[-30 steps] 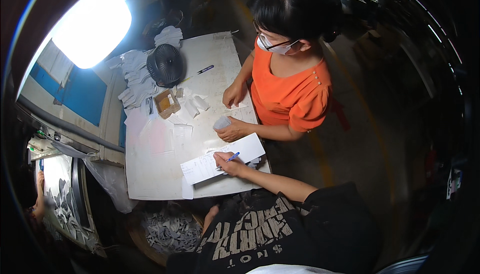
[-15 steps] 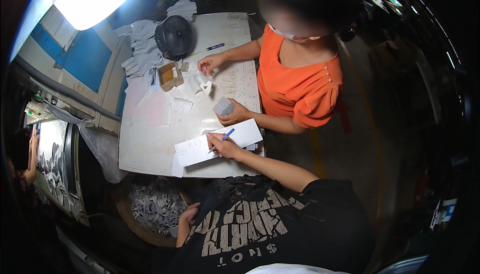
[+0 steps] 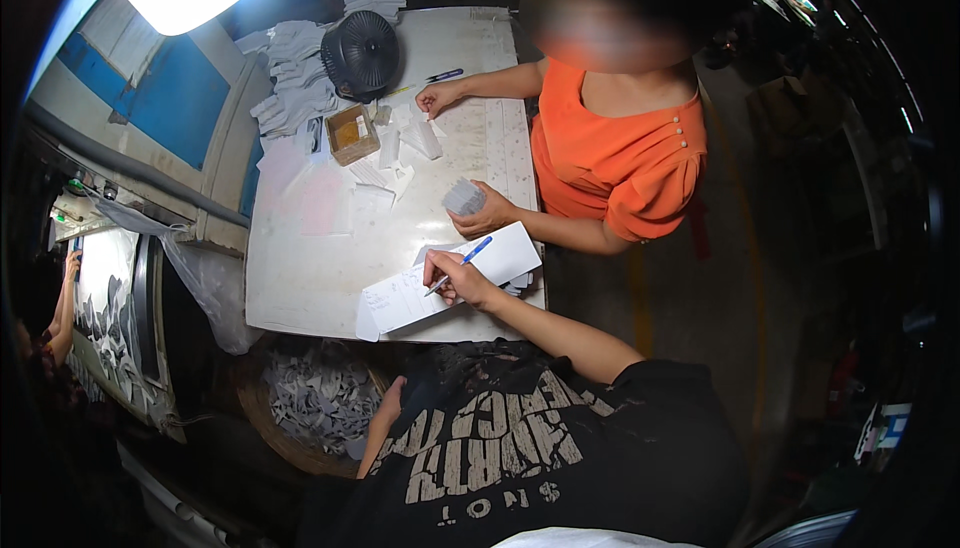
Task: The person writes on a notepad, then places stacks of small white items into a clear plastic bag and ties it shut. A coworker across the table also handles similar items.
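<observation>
Long white paper (image 3: 405, 306) lies slantwise on the desk (image 3: 300, 293), directly under the right hand (image 3: 447, 273) and reaching out on both sides of it, with handwriting on the part to that hand's left. Farthest to the left of both hands, another person's hand (image 3: 72, 266) is raised beside a surface strewn with grey pieces (image 3: 105, 313). Closer in, white piles (image 3: 300, 73) stand well beyond the right hand and to its left. Just left of the left hand, and lower than the desk, a round basket holds grey scraps (image 3: 320, 398). An open box (image 3: 352, 135) and a black fan (image 3: 362, 55) stand beyond the right hand, on its left. The left hand (image 3: 393, 396) is down past the desk's near edge, beside the black shirt (image 3: 560, 448); whether it is closed I cannot tell. White slips (image 3: 418, 138) lie beyond the right hand, near a co-worker's far hand (image 3: 438, 100). The right hand is closed round a blue pen (image 3: 476, 250), its tip pointing down at the writing. Just beyond it, the co-worker's near hand (image 3: 490, 211) holds a grey stack (image 3: 462, 198). Rightmost is the co-worker's orange top (image 3: 620, 163).
</observation>
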The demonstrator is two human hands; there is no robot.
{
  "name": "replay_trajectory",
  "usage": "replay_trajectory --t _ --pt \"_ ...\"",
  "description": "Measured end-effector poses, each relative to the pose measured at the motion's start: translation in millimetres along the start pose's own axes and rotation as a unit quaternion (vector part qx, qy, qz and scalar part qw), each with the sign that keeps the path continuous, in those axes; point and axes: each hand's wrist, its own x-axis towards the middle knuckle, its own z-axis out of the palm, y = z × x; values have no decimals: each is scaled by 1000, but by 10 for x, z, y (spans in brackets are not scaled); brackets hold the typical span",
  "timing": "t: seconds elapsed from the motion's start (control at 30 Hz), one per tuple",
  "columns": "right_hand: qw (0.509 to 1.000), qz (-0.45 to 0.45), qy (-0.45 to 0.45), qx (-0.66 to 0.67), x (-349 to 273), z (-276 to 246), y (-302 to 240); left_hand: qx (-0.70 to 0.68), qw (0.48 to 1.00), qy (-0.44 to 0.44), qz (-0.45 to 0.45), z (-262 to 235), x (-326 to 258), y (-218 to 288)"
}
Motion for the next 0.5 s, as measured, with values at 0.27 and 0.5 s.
replay_trajectory --t 0.27,0.5 --pt "979 -2 -95 181 201 183 110 170 974 26 148 -429 380 -894" --pt "987 -30 -41 152 295 285 108 61 991 24 114 -589 665 -845"
